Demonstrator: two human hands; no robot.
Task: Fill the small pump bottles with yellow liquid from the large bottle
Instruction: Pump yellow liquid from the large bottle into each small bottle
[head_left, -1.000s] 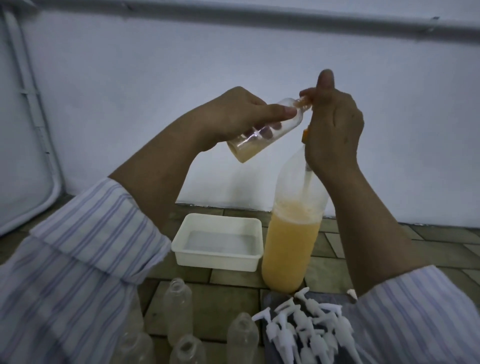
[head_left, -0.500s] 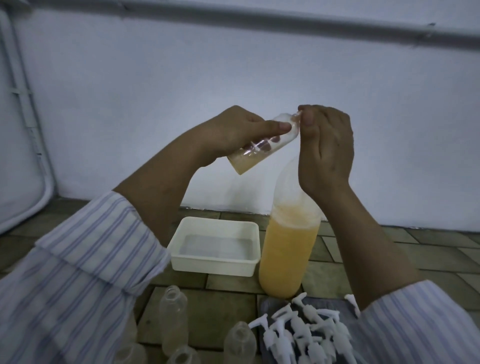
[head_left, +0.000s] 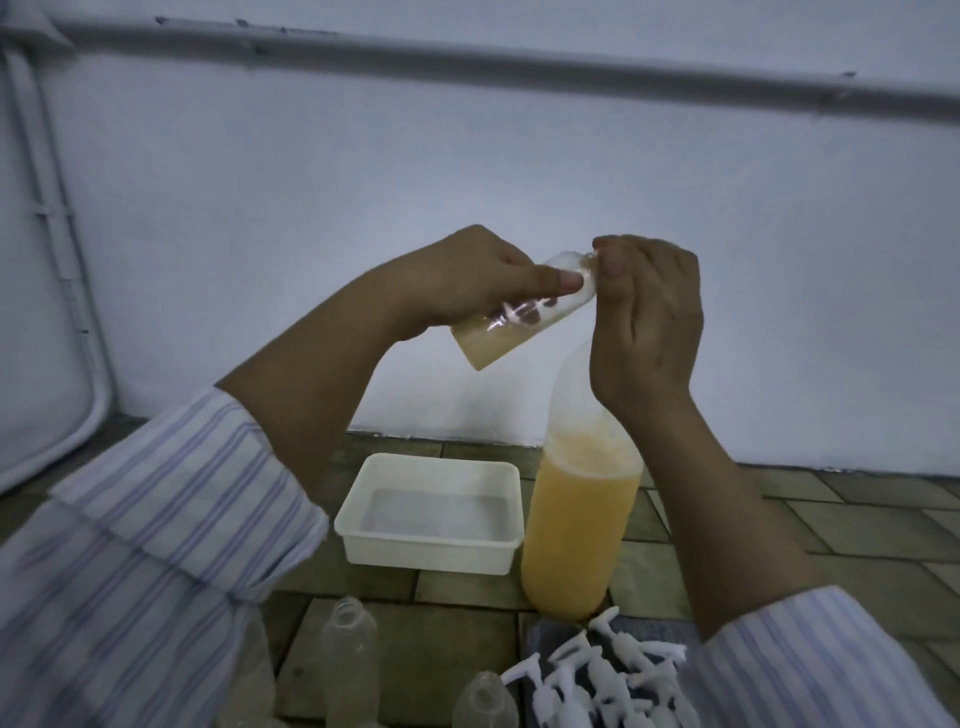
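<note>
Both hands are sitting lower than a second ago, and the right hand (head_left: 644, 317) is now curling closed over the big bottle (head_left: 582, 525) top; what it is gripping is hidden. The left hand (head_left: 467, 280) is gripping a tilted small bottle (head_left: 514, 332), barely filled. Empty bottles (head_left: 349, 670) are waiting at 6 o'clock beside loose pumps (head_left: 608, 680). Most filling is remaining.

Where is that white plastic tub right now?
In the head view, the white tub sits on the tiled floor near the wall, lower centre, just left of the large bottle of yellow liquid and beyond the empty small bottles.
</note>
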